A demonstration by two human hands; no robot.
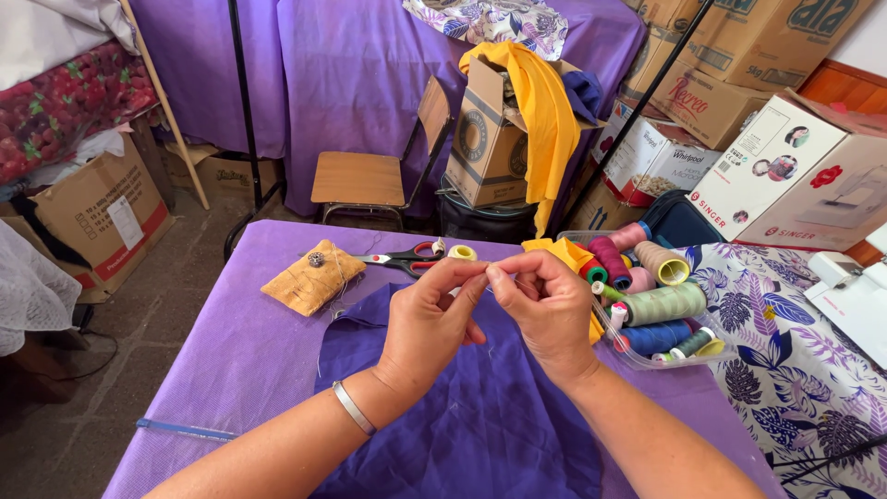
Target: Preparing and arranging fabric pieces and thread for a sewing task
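Note:
My left hand [432,319] and my right hand [547,310] meet fingertip to fingertip above a dark purple cloth [462,416] on the table. Both pinch something very small between thumb and forefinger, likely a needle and a thin thread; it is too fine to make out. A silver bracelet [353,407] circles my left wrist. Just beyond the fingers lie red-handled scissors [407,258] and a small yellow spool [462,252].
A tan pincushion [313,276] lies at the left on the lilac table cover [231,360]. A clear tray of several thread cones [658,310] sits at the right, beside floral fabric [795,370] and a white sewing machine [855,296]. A wooden chair [370,176] and cardboard boxes [485,139] stand behind.

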